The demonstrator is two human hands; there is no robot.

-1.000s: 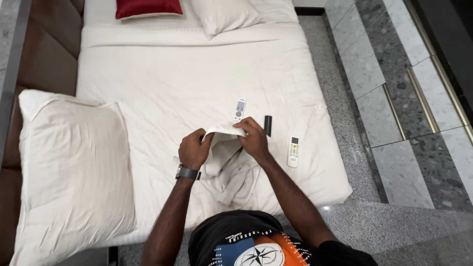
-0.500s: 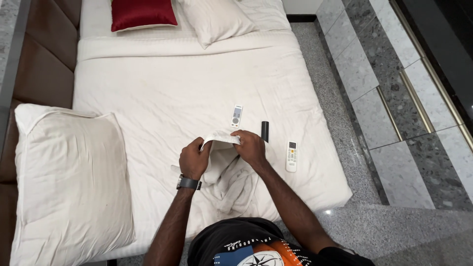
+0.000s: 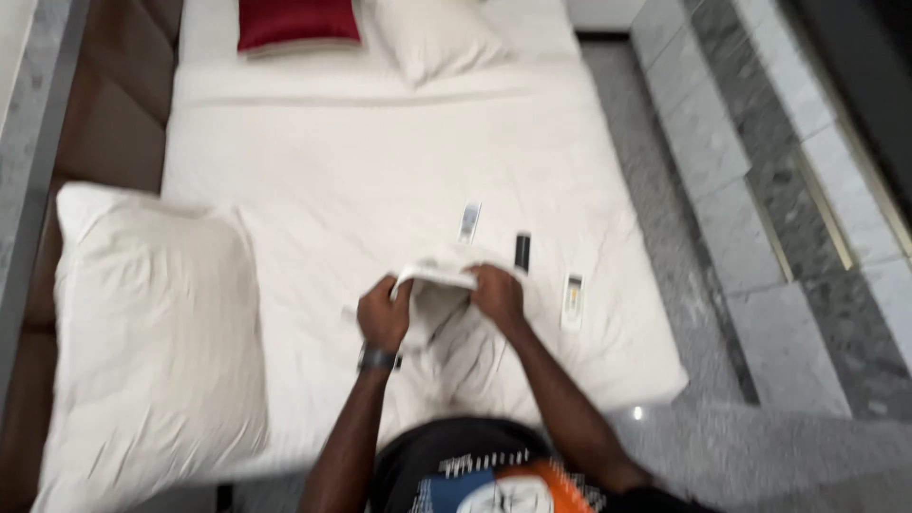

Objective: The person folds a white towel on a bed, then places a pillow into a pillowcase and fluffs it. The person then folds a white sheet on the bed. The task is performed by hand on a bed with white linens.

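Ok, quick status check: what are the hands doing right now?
Left hand and right hand both gripping white pillowcase over the bed. Three remotes just beyond right hand, clear of the cloth. Big white pillow to the left.

White pillowcase (image 3: 439, 302), white bed (image 3: 361, 180); red cushion (image 3: 297, 23) at 11 o'clock; black remote (image 3: 522, 251); grey speckled floor (image 3: 665, 190).

The pillowcase (image 3: 439, 302) gripped by both hands was soft, matt white cloth, creased like the sheet (image 3: 380, 180) under it. Three remotes (image 3: 521, 251) at centre right looked like hard plastic, one black, two pale, and the wristband (image 3: 377, 359) dark and smooth. The floor (image 3: 760, 237) at right was polished speckled stone, faintly glossy.
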